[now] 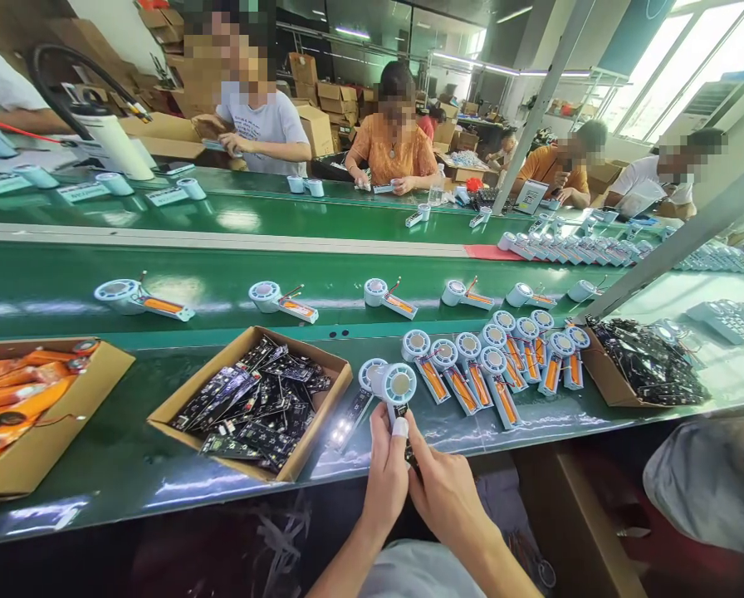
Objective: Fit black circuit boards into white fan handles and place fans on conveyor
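At the table's front edge my left hand point(388, 461) and my right hand point(443, 490) are both closed around the handle of a small light-blue handheld fan point(398, 384). Its round head points up and away from me. Part of a black circuit board shows in the handle between my fingers; the rest is covered. A whitish wrap is on one of my left fingertips. Just behind lies another fan point(367, 375) with a circuit board along its handle. To the right, several fan bodies point(468, 345) with orange batteries lie in a group.
A cardboard box of circuit boards point(342, 390) stands left of my hands, another box point(614, 390) at right. Further left is a box of orange batteries point(107, 378). Fan bodies sit spaced along the green belt point(328, 274). A slanted metal post point(646, 257) rises at right; co-workers sit across.
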